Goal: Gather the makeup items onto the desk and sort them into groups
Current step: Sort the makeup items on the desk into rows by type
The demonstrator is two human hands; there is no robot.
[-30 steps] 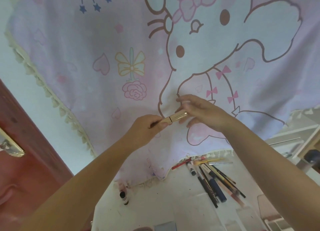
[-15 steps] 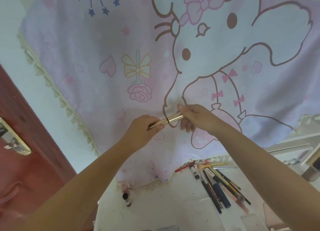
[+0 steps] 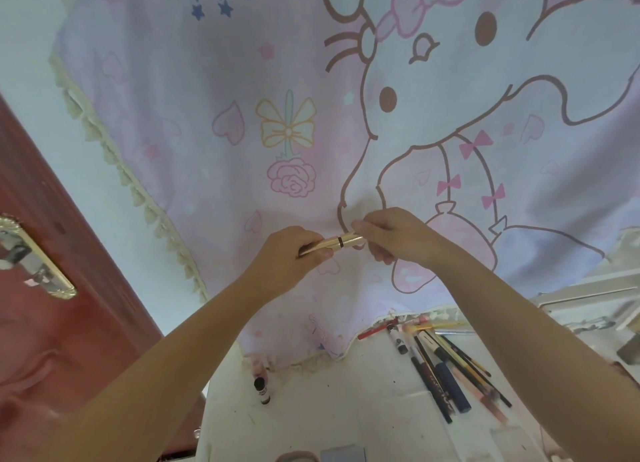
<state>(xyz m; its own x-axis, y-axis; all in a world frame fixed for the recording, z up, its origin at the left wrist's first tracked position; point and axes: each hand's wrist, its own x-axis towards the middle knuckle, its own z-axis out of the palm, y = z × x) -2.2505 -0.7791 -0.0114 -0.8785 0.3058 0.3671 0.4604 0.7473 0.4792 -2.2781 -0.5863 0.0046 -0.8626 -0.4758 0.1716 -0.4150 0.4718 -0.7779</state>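
A slim gold makeup tube (image 3: 337,243) with a dark ring at its middle is held level in the air between both hands, in front of the cartoon cloth. My left hand (image 3: 292,254) grips its left end with curled fingers. My right hand (image 3: 391,231) pinches its right end. Below, on the white desk (image 3: 322,416), a bunch of makeup pencils and pens (image 3: 446,368) lies fanned out at the right. A small dark-capped bottle (image 3: 262,389) lies near the cloth's hem.
A pink cartoon cloth (image 3: 277,115) with a tasselled edge hangs over the back of the desk. A red door with a brass handle (image 3: 33,254) is at the left. White furniture (image 3: 588,299) sits at the right. A grey-blue flat item (image 3: 343,454) lies at the bottom edge.
Both hands have kept hold of the gold tube and drawn closer together along it. The camera view has shifted slightly, so the door handle shows more.
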